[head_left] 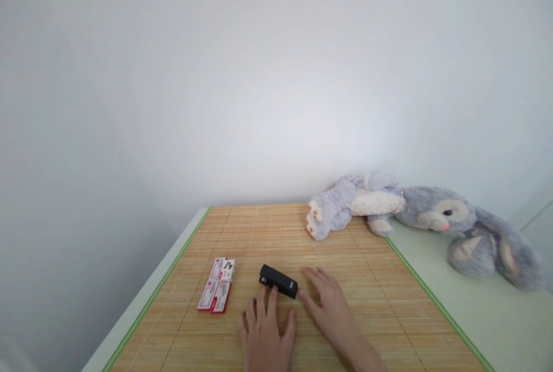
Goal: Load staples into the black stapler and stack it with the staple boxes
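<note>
A small black stapler (279,281) lies on a bamboo mat (380,303) in front of me. My left hand (264,329) rests flat on the mat with fingers spread, its fingertips touching the stapler's near side. My right hand (328,306) lies flat and open just right of the stapler, fingertips close to its right end. Neither hand holds anything. Left of the stapler sit two red-and-white staple boxes (217,292) side by side.
A grey plush rabbit (415,213) lies on its side at the back right, half on the mat and half on the pale table top (488,320). A white wall rises right behind the table. The mat has green edging (432,297).
</note>
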Motion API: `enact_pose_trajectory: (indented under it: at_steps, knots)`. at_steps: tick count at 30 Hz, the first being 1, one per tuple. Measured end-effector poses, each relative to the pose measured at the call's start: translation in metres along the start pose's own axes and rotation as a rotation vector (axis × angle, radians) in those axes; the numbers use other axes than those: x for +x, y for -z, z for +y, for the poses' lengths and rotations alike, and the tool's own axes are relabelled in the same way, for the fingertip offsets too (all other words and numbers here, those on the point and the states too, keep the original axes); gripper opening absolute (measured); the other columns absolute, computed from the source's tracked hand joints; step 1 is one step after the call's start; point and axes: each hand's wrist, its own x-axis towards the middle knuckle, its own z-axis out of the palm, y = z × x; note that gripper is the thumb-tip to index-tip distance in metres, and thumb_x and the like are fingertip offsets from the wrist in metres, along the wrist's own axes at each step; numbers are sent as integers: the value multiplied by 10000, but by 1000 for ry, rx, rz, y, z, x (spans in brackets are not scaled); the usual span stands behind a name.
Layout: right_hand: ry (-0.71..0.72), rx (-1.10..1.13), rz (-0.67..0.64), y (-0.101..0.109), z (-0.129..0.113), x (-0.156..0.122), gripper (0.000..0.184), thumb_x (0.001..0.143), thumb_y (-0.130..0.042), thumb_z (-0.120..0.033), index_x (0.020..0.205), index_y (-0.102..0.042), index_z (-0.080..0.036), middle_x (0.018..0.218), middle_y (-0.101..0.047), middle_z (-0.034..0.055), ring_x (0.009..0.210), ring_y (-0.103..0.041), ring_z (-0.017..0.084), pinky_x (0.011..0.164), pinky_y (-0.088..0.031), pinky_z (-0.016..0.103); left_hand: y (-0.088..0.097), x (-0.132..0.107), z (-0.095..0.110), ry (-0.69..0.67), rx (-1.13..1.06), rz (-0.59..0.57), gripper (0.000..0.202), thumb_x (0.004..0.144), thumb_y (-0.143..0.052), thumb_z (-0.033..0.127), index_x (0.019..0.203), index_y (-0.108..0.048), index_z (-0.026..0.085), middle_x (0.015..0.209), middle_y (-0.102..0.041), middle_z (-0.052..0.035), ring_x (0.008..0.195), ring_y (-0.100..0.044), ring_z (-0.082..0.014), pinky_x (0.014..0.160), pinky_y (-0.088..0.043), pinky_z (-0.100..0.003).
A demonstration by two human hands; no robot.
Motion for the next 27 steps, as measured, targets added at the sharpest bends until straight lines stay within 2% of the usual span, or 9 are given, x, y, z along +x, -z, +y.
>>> enact_pose_trajectory:
  at_steps: [4,8,11,14,18,20,23,27]
  knots:
    - [117,209,-29,-9,-21,11,493,912,-631,-382,1377,-634,-218,1430,-633,89,1373,-501,281,1188,-333,423,-19,-22,20,15,-47,-34,603,890,-571,458,1458,-571,256,1554,-520,-72,1376,-445,-408,1132,-302,-606]
    - [196,238,-100,-5,-34,31,231,826,-712,-284,1047,-757,-236,1122,-746,57,1107,-636,252,1001,-452,353,-26,-31,24,1,-87,-64,609,876,-572,465,1439,-597,231,1533,-544,-73,1390,-447,-415,1146,-299,-613]
    - [263,245,-179,11,-37,49,156,736,-794,-267,883,-759,-226,942,-748,31,975,-653,244,907,-462,331,-21,-29,22,-13,-113,-79,577,887,-569,460,1426,-609,260,1521,-557,-66,1372,-474,-413,1134,-314,-623]
    - [327,273,-241,38,-35,58,260,705,-842,-298,948,-763,-252,992,-751,11,1010,-652,236,934,-456,323,-15,-25,19,-24,-138,-88,593,893,-566,435,1466,-562,284,1535,-542,-59,1353,-490,-415,1106,-329,-647]
    - [313,316,-231,77,-13,48,336,796,-781,-333,1116,-711,-261,1171,-721,29,1117,-633,235,1022,-448,356,-13,-23,17,-31,-144,-103,633,882,-567,360,1509,-502,305,1559,-513,-62,1370,-467,-438,1095,-311,-679]
    - [247,371,-208,88,8,38,293,840,-736,-365,1106,-695,-248,1150,-720,41,1110,-639,241,1032,-461,382,-13,-23,18,-45,-142,-98,656,869,-572,331,1519,-484,312,1561,-510,-62,1366,-467,-443,1090,-306,-686]
    - [106,486,-212,87,44,22,282,860,-708,-388,1095,-685,-234,1092,-732,44,1064,-667,242,991,-507,388,-16,-24,19,-76,-156,-48,667,863,-585,326,1521,-479,316,1551,-523,-59,1328,-498,-424,1063,-347,-644]
    - [-7,536,-190,66,79,5,380,858,-699,-421,1175,-666,-213,1091,-729,55,1018,-686,245,930,-537,381,-16,-27,13,-152,-175,64,593,862,-587,276,1453,-561,307,1465,-611,-58,1245,-561,-362,1022,-394,-549]
